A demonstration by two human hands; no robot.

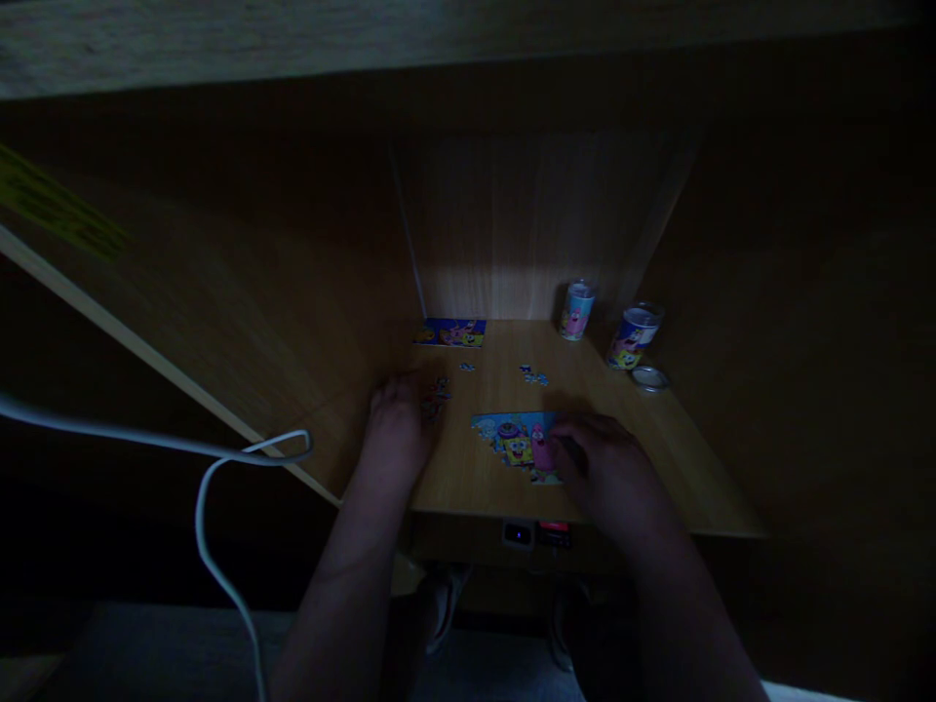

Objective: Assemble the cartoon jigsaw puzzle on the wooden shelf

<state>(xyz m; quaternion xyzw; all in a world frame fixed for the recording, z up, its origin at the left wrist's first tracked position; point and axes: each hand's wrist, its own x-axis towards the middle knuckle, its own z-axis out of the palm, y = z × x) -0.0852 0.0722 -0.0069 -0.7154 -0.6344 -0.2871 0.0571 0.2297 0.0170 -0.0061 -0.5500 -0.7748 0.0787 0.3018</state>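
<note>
The scene is very dark. A partly joined cartoon jigsaw (516, 441) lies on the wooden desk (475, 478) near its front edge. My right hand (604, 466) rests palm down on the jigsaw's right side, fingers curled onto the pieces. My left hand (395, 424) lies at the desk's left side, fingers bent over a small cluster of loose pieces (437, 395). Whether either hand pinches a piece is too dark to see. More loose pieces (535, 375) lie in the middle of the desk.
A reference picture card (449, 333) lies at the back left. Two cartoon tins (577, 310) (633, 337) stand at the back right, with a round lid (649, 378) beside them. A white cable (219, 468) loops at the left. Wooden walls enclose the desk.
</note>
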